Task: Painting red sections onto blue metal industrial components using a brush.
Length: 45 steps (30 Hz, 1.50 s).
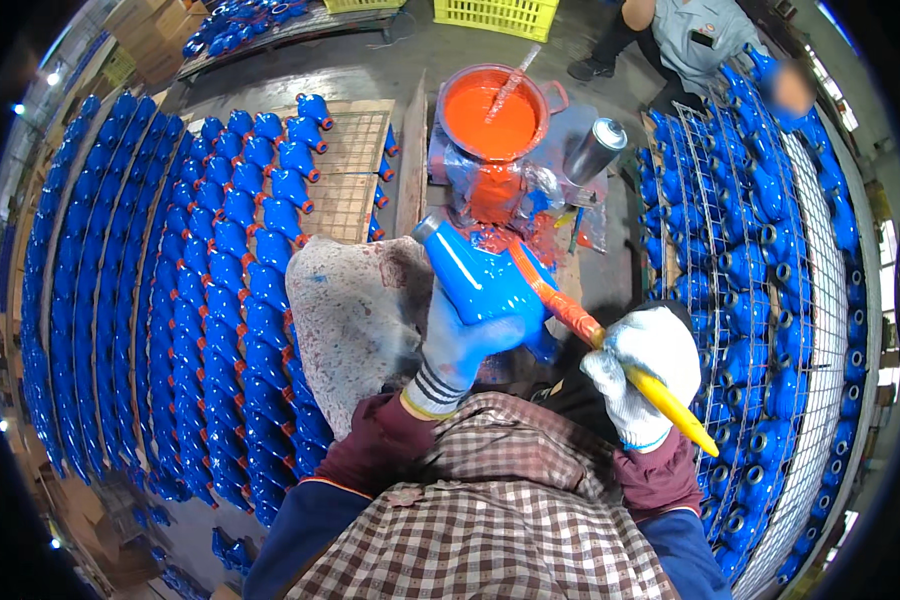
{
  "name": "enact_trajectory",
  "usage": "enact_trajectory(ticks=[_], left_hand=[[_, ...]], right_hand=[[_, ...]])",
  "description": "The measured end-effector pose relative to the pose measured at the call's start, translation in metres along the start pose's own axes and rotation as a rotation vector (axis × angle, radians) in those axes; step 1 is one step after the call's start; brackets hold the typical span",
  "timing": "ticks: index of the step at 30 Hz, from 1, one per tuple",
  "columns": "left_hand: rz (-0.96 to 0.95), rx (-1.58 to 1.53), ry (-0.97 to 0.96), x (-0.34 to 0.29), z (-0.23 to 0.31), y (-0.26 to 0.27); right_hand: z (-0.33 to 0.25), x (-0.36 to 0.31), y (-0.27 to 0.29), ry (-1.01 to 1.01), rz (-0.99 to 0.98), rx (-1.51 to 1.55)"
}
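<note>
My left hand [455, 350], in a blue-stained knit glove, grips a glossy blue painted casting [480, 280] with a tapered spout, tilted up to the left above my lap. In a white glove, my right hand [655, 365] is closed around a paintbrush [674, 408]. The brush has a yellow handle and an orange-coated front part. Its orange tip lies against the casting's upper right edge; whether it presses there I cannot tell. Beyond the casting stands a pot of orange paint [488, 118] with a stick [513, 85] leaning in it.
Rows of blue castings with orange-red ends [232, 200] fill racks at left. More blue castings [745, 270] line wire racks at right. A spray can [595, 150] stands right of the pot. A paint-spotted cloth [355, 320] lies by my left arm. Another person [705, 45] sits at the far right.
</note>
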<state>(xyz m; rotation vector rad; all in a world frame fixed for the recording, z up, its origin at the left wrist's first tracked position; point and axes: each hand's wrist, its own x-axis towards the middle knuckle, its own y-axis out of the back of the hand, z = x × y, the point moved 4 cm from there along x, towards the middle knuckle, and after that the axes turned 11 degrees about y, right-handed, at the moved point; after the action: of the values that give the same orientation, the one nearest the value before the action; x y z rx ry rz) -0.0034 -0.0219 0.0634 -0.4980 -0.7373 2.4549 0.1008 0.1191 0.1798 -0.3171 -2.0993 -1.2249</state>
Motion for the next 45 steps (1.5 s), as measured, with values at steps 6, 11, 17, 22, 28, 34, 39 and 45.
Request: enact_trajectory(ticks=[6,11,17,22,28,34,39,45], left_hand=[[-0.099,-0.397,0.186,0.006,-0.014,0.002],[-0.391,-0.75,0.439,0.004,-0.013,-0.004],[-0.718,-1.269,0.7,-0.008,-0.014,-0.025],[-0.698,-1.175,0.788,-0.003,-0.022,-0.009],[-0.206,0.241,0.216,0.005,0.007,0.011],[-0.076,1.626,-0.313,-0.007,0.033,-0.033],[-0.115,1.712,-0.348,-0.005,0.031,-0.038],[-0.011,1.531,-0.233,-0.004,0.03,-0.028]], right_hand=[[0.017,-0.009,-0.008,-0.1,0.196,0.287],[0.042,-0.019,-0.013,-0.168,0.327,0.488],[0.084,-0.03,-0.044,-0.583,0.472,0.978],[0.095,-0.041,-0.049,-0.832,0.557,1.203],[0.092,-0.012,-0.003,-0.523,0.449,0.566],[0.089,0.038,-0.027,-0.26,-0.088,-0.111],[0.08,0.031,-0.022,0.02,-0.117,-0.295],[0.065,0.017,-0.007,0.006,-0.028,-0.261]])
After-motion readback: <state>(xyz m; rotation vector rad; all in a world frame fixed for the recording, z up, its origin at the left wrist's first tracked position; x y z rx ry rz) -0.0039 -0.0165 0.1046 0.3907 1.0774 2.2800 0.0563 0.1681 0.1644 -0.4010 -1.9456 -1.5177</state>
